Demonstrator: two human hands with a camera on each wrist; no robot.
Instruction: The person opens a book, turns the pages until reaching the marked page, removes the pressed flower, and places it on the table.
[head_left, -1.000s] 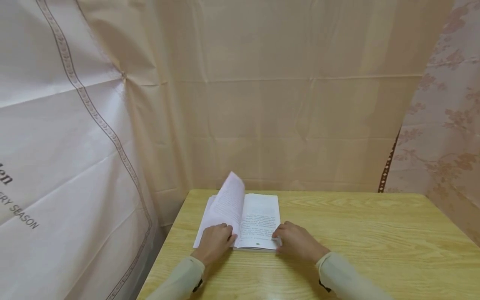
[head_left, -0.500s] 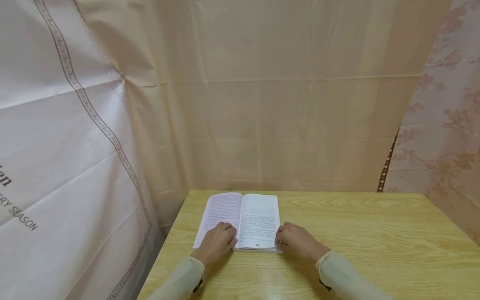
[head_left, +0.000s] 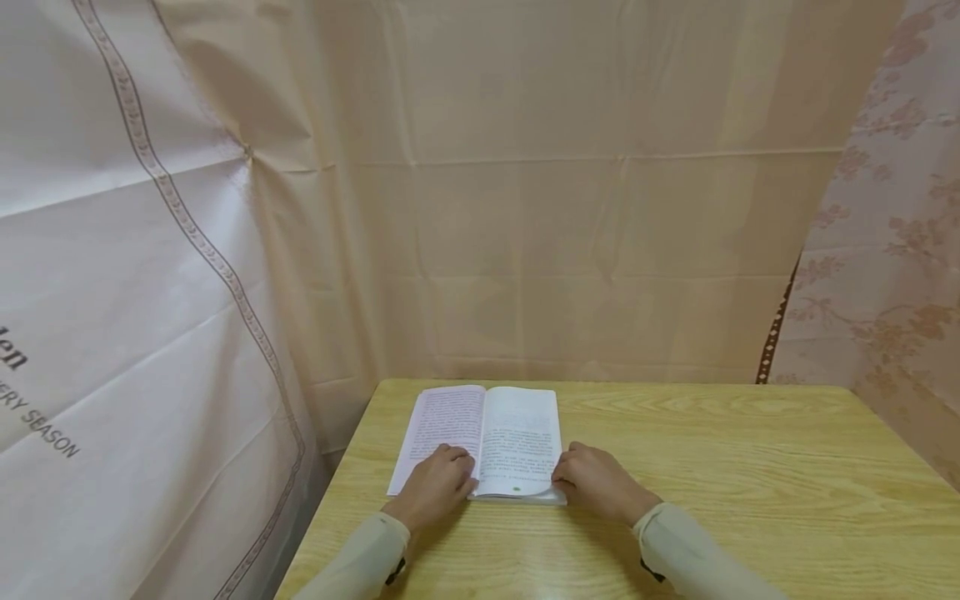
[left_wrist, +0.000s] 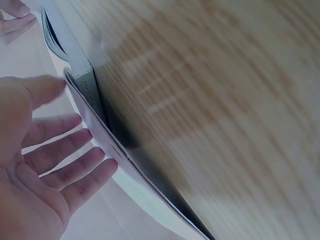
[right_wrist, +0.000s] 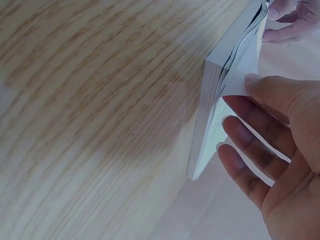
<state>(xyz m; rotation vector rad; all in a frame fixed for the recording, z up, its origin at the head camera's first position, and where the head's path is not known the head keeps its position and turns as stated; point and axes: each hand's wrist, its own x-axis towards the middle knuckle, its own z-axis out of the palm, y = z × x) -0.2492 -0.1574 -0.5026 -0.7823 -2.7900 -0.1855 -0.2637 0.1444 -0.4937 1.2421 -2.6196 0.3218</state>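
An open paperback book (head_left: 519,417) lies on the wooden table, with printed text on both pages. My left hand (head_left: 435,483) rests low on the left page near the spine, its fingers loosely bent. In the left wrist view its fingertips (left_wrist: 109,162) touch the paper and the thumb (left_wrist: 47,90) is at the book's lower edge. My right hand (head_left: 600,485) is at the lower right corner. There, as the right wrist view shows, the thumb and index finger pinch a lifted page (right_wrist: 243,75) above the thick page block (right_wrist: 212,85); the other fingers are spread apart.
The wooden table (head_left: 750,467) extends to the right of the book. Beige cloth (head_left: 570,208) hangs behind the table's far edge. White printed cloth (head_left: 150,333) hangs at the left, and flowered cloth (head_left: 900,250) at the right.
A leaf standing up over the left side has fallen flat onto the left page. My right hand now has the lower right corner of the right page curled up. The left hand stays in place.
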